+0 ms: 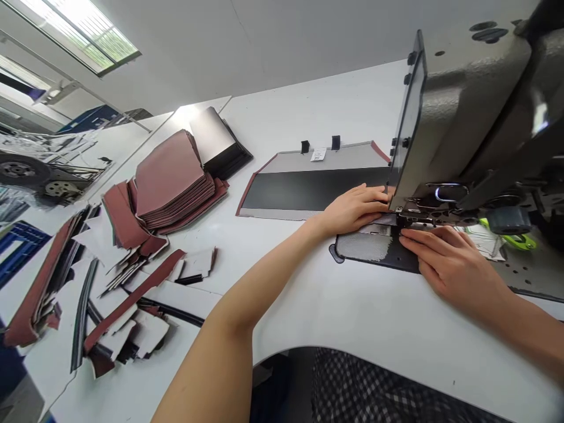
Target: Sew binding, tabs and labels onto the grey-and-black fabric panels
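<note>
A grey sewing machine [467,111] stands at the right on a white table [326,305]. Under its needle area lies a black and grey leather piece [374,249]. My left hand [355,208] rests flat on this piece just left of the presser foot, fingers stretched toward the needle. My right hand [445,261] lies flat on the piece's near side, fingers extended and pointing left under the machine head. Neither hand grips anything; both press the piece down.
A long black and grey panel with red edging [308,185] lies behind my left hand. Stacks of maroon pieces [171,182] and dark pieces [218,144] sit at the left, with scattered strips and offcuts [123,305] nearer. A green object [520,239] sits behind the machine.
</note>
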### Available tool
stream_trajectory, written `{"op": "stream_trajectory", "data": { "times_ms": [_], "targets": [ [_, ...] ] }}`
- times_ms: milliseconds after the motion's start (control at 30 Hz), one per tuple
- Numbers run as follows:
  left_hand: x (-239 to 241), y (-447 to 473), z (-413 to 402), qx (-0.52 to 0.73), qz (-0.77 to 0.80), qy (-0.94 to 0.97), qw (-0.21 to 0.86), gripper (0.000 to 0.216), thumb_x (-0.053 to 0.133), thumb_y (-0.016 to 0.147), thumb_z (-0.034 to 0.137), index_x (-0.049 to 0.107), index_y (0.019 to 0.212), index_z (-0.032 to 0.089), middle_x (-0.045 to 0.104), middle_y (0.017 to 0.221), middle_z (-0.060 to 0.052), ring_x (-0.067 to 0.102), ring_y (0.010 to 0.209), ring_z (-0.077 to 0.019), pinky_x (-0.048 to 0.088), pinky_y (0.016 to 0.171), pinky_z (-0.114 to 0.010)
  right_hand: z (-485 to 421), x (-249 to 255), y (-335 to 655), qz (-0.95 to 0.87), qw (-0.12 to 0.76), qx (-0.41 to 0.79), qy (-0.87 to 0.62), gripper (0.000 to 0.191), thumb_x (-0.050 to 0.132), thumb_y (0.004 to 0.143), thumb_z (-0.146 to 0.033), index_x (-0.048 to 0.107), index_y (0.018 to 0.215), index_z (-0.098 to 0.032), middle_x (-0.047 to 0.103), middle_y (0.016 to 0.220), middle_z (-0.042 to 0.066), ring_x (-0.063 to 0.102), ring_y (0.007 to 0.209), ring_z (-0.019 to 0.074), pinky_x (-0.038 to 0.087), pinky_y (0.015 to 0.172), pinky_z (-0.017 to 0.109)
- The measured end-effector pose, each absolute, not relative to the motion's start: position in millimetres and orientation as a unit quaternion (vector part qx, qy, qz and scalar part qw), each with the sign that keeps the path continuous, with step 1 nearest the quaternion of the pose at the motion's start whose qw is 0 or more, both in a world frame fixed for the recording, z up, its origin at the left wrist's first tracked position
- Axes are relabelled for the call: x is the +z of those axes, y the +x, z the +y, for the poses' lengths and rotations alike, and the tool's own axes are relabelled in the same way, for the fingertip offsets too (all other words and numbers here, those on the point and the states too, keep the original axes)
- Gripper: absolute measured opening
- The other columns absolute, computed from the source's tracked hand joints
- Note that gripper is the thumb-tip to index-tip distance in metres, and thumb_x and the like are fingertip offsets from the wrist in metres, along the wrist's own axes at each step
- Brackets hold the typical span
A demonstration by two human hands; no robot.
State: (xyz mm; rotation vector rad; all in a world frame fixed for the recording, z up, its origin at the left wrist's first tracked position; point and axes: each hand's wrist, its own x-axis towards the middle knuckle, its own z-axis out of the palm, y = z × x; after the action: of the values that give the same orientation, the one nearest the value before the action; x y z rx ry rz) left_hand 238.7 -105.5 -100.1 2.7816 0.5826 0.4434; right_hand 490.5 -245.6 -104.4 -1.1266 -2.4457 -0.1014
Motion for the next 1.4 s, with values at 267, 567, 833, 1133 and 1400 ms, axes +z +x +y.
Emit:
{"op": "stream_trajectory", "data": {
  "times_ms": [267,567,833,1133,1400],
  "targets": [
    [-100,238,-104,0.156,0.224,0.949,0.157,0.035,0.041,0.107,0.034,0.068,0.126,0.023,0.061,0.142,-0.009,0.051,0.139,-0.0239,0.036,0.119,-0.042,-246,-105,490,-0.881,0.226,-0.021,-0.414,0.037,0.045,0.098,-0.012,0.065,0.129,-0.015,0.065,0.132,0.007,0.057,0.105,0.0267,0.044,0.099,0.047],
    [-91,244,-150,0.129,0.354,0.919,0.114,0.037,0.038,0.105,0.019,0.063,0.131,0.022,0.059,0.145,-0.006,0.047,0.142,-0.0243,0.036,0.12,-0.048,-244,-107,495,-0.879,0.233,0.01,-0.416,0.037,0.045,0.1,-0.017,0.065,0.13,-0.021,0.065,0.132,0.005,0.057,0.108,0.0271,0.044,0.098,0.047],
    [-79,243,-200,0.07,0.308,0.948,0.027,0.034,0.037,0.106,0.024,0.061,0.131,0.019,0.057,0.149,-0.009,0.046,0.143,-0.0259,0.03,0.122,-0.048,-244,-108,497,-0.885,0.222,0.009,-0.409,0.037,0.045,0.099,-0.017,0.067,0.128,-0.021,0.064,0.128,0.008,0.056,0.108,0.0291,0.044,0.099,0.049],
    [-90,249,-194,0.09,0.318,0.938,0.104,0.04,0.036,0.104,0.018,0.053,0.14,0.021,0.048,0.158,-0.002,0.035,0.151,-0.0199,0.021,0.128,-0.045,-247,-104,494,-0.885,0.22,-0.013,-0.411,0.036,0.045,0.096,-0.012,0.069,0.122,-0.021,0.064,0.124,0.009,0.056,0.106,0.0298,0.047,0.094,0.048],
    [-92,255,-179,0.1,0.33,0.934,0.094,0.04,0.035,0.105,0.019,0.057,0.138,0.02,0.055,0.152,-0.006,0.042,0.147,-0.0212,0.026,0.126,-0.046,-243,-109,497,-0.885,0.228,0.014,-0.405,0.038,0.046,0.098,-0.017,0.066,0.129,-0.025,0.064,0.124,0.008,0.057,0.108,0.0294,0.045,0.101,0.051]
  ]
}}
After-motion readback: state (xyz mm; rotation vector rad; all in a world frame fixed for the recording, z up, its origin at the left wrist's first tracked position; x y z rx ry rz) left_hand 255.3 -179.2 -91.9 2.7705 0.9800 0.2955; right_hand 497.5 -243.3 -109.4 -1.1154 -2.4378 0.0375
